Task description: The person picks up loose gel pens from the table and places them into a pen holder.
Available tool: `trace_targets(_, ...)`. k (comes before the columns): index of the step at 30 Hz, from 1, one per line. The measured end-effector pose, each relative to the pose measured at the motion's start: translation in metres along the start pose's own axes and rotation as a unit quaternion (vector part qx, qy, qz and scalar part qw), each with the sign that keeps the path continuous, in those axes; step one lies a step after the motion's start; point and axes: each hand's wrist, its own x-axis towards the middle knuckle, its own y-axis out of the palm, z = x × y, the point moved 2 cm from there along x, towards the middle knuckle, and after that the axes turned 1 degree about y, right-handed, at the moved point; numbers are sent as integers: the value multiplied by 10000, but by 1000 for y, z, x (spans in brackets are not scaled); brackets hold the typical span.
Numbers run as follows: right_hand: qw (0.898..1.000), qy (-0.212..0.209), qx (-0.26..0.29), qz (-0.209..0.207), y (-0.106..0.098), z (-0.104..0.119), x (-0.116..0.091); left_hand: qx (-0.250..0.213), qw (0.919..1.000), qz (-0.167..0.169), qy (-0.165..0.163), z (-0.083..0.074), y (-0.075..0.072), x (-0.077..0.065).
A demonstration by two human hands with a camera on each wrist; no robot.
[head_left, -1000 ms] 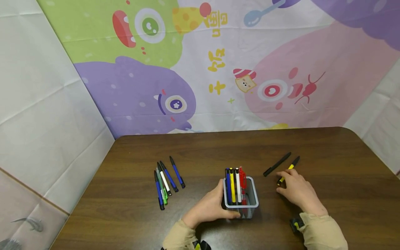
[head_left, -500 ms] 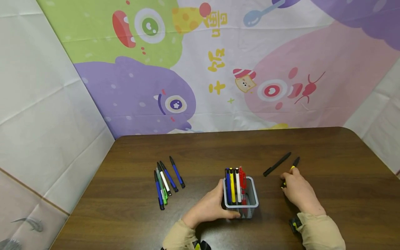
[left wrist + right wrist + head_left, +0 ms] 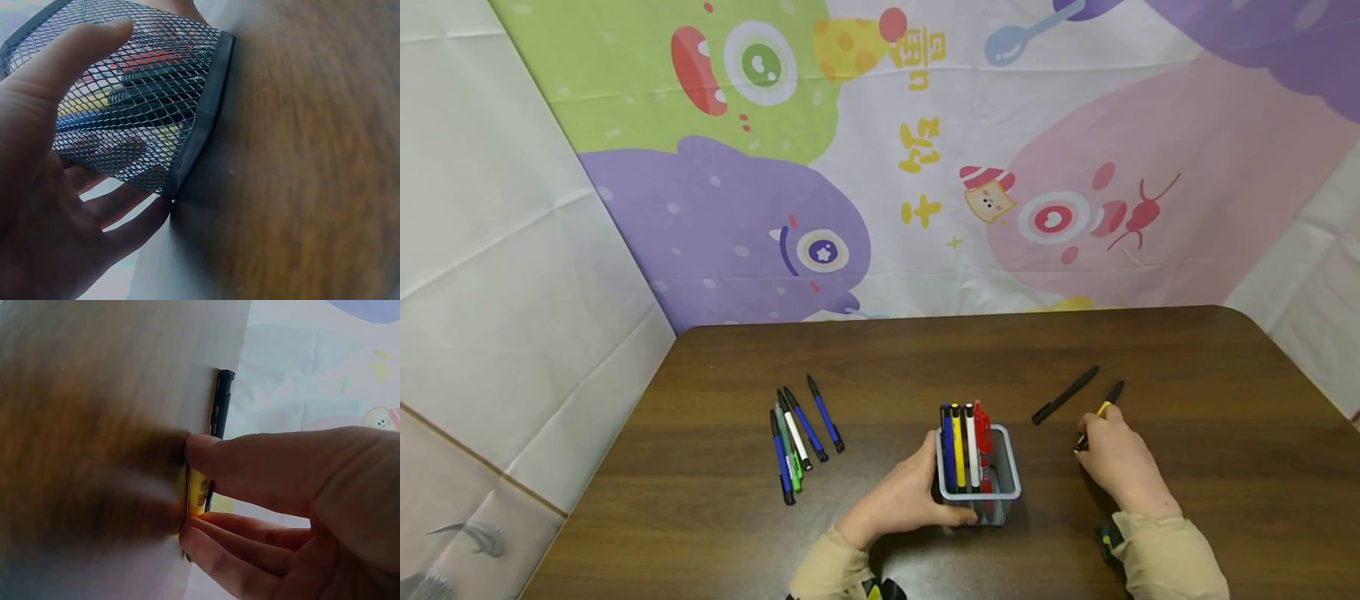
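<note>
My left hand [image 3: 898, 504] grips the left side of a mesh pen holder [image 3: 1015, 475], its thumb along the near wall and fingers around the far side. Inside the holder stand a blue pen [image 3: 948, 454], a yellow pen [image 3: 958, 454], a white pen [image 3: 972, 454] and red pens [image 3: 982, 433], all in its left part. Right of it, my right hand [image 3: 1123, 467] pinches a yellow and black pen [image 3: 197, 490] between thumb and fingers, low over the table. The hand covers the pen's middle in the head view. A black pen [image 3: 1065, 396] lies just beyond, to the left.
On the left of the brown wooden table [image 3: 715, 433] lies a loose group of pens: several blue ones, among them a blue pen [image 3: 825, 412], plus a white pen [image 3: 797, 440] and a green pen [image 3: 792, 458]. A cartoon-printed cloth [image 3: 925, 275] hangs behind the table's back edge.
My right hand has closed its fingers on the yellow and black pen and drawn slightly right, the pen shifting a little with it. The left hand and pen holder have stayed put.
</note>
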Motion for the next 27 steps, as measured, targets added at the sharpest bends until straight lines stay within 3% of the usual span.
trace_targets(18,9999,60,-90,1,-2,3,-1,77,10000,-19,45,1,1,0)
trace_targets(27,9984,-333,-378,-268,1,5,1,145,9999,-44,30,1,0,0)
